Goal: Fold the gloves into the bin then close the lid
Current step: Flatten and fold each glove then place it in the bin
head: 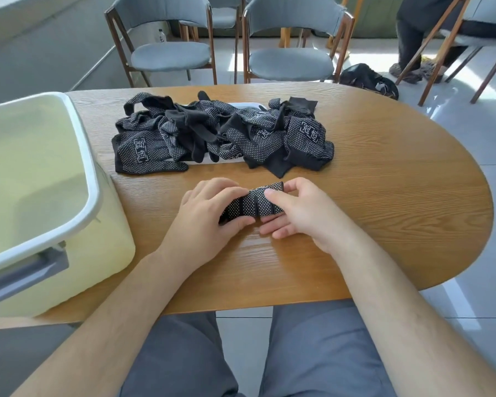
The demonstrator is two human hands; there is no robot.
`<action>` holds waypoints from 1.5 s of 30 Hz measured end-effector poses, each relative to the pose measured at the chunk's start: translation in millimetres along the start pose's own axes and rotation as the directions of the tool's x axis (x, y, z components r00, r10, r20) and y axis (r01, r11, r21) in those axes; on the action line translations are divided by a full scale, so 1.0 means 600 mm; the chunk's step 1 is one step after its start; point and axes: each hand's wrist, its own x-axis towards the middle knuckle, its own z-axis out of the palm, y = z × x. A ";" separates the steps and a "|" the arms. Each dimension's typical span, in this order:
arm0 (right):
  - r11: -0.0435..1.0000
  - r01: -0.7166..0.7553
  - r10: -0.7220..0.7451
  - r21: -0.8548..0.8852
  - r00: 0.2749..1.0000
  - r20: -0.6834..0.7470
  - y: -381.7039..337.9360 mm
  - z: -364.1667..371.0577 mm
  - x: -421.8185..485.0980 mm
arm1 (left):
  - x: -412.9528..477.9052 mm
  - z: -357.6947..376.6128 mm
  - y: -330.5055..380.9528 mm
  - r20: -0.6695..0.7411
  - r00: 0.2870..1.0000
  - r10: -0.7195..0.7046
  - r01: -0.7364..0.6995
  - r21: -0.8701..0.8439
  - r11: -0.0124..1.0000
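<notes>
The folded glove (252, 206) lies just below the centre of the frame, a compact dotted black bundle resting on the table (384, 181) between the two hands. It seems to be kept low against the wood so that the folds stay flat and do not spring open.

The left hand (209, 209) covers the bundle's left end, its fingers curled over the top and its thumb tucked against the near edge, so it grips the glove. The right hand (298, 210) pinches the right end. Its thumb presses on top, one finger reaches round the far side, and the other fingers lie flat on the table just under the near edge (how far they slip beneath the cloth cannot be told). The glove is thus enclosed from both ends, with only its middle showing.

Above it, near the upper centre, sits the pile of gloves (221, 133), loose and tangled, on what looks like the white lid (245, 105).

The bin (91, 173) stands open at the left of the frame, near the left hand, likely placed there for a short carry.
</notes>
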 end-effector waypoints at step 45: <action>0.800 0.528 -0.317 -0.286 0.776 0.546 -0.329 0.373 0.024 | -0.039 -0.498 -0.145 0.292 0.687 -0.665 0.679 -0.584 0.445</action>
